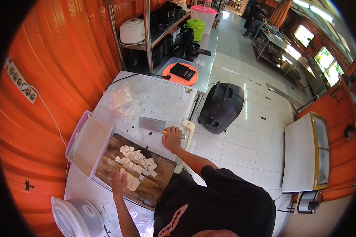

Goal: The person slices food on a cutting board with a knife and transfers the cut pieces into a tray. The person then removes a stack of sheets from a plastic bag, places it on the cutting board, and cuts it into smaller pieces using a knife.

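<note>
Head view: white cubes (pixel 140 158) lie around the middle of the chopping board (pixel 158 187); toward its left edge my left hand (pixel 119 181) touches white slabs (pixel 133 183), clamped or not I cannot tell; past its right edge my right hand (pixel 172 139) clamps the cleaver (pixel 152 124).

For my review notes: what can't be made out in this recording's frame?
All in the head view:
- Cleaver handle: mostly covered by the right hand.
- White blocks: part of the row is hidden under the left hand.
- Plastic bag: creases and glare obscure its contents.
- Black scale: readout too small.
- White cooker: base cut off by the bottom edge.
</note>
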{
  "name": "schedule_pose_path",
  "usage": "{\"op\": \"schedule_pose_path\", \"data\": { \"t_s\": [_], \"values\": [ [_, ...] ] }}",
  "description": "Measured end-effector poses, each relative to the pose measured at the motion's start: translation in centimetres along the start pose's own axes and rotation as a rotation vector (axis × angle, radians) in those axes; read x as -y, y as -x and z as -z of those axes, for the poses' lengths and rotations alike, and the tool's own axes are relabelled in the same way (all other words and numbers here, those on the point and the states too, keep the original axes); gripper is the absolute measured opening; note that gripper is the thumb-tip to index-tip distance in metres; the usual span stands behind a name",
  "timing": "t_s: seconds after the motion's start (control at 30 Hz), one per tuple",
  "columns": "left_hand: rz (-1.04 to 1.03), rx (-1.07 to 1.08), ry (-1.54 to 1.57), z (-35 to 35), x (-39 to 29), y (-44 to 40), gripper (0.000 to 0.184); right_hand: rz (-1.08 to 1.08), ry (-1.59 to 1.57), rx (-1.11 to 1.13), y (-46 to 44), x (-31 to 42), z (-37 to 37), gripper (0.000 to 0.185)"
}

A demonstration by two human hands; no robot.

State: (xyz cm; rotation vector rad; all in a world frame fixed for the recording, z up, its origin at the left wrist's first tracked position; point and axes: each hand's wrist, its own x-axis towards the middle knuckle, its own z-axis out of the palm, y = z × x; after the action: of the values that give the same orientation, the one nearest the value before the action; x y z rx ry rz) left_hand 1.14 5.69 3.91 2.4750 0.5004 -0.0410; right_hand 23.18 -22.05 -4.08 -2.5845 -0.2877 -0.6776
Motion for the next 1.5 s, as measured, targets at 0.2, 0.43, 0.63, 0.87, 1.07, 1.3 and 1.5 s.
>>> {"op": "schedule_pose_path", "data": {
  "t_s": [0.2, 0.43, 0.63, 0.87, 1.07, 1.3, 1.5],
  "values": [
    [0.055, 0.055, -0.008, 0.5, -0.5, 0.0, 0.053, -0.004, -0.011, 0.003, 0.0, 0.0, 0.1, 0.025],
    [0.039, 0.052, -0.001, 0.4, -0.7, 0.0, 0.053, -0.002, -0.012, 0.003, 0.0, 0.0, 0.0, 0.025],
    [0.003, 0.016, 0.048, 0.1, -0.3, 0.5, 0.053, -0.002, -0.004, -0.007, 0.0, 0.1, 0.2, 0.025],
    [-0.046, -0.084, 0.089, -0.5, 0.7, 1.5, 0.051, 0.003, 0.006, -0.010, 0.0, 0.0, 0.2, 0.025],
    [-0.079, -0.413, 0.128, -1.3, -1.1, 5.3, 0.046, 0.003, 0.005, -0.021, 0.1, 0.0, 0.2, 0.025],
    [0.042, -0.686, 0.298, -5.7, 0.7, 9.7, 0.045, 0.010, 0.001, -0.025, 0.2, -0.1, 0.1, 0.024],
    [0.118, -0.732, 0.165, -9.0, 2.5, 12.4, 0.048, 0.016, 0.015, -0.031, 0.1, 0.0, 0.3, 0.024]
  ]
}}
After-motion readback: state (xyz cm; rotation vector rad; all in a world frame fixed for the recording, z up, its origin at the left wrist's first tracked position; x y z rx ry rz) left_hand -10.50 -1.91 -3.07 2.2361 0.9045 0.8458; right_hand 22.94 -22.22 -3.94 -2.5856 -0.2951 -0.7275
